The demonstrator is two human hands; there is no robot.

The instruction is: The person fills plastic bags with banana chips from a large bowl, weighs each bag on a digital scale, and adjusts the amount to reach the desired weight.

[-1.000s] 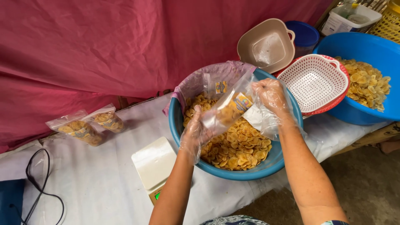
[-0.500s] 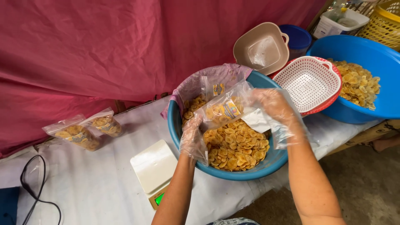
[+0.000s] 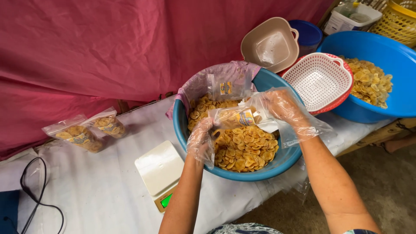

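Note:
A blue basin (image 3: 277,162) full of yellow banana chips (image 3: 245,147) stands on the table in front of me. Both my hands wear thin clear plastic gloves. My left hand (image 3: 203,139) hangs over the chips at the basin's left side and holds the lower end of a clear labelled pouch (image 3: 236,117), partly filled with chips. My right hand (image 3: 284,105) grips the pouch's other end above the basin. A stack of empty labelled pouches (image 3: 227,86) leans on a mauve plastic sheet at the basin's back rim.
A white kitchen scale (image 3: 159,171) with a green display sits left of the basin. Two filled chip pouches (image 3: 86,132) lie by the red curtain. A white colander (image 3: 318,80), a beige tub (image 3: 268,43) and a second blue basin (image 3: 385,65) with chips stand to the right. A black cable (image 3: 30,190) lies far left.
The pouch has come down from a tilted, raised position to lie nearly level over the chips. My left hand has dropped lower toward the chips.

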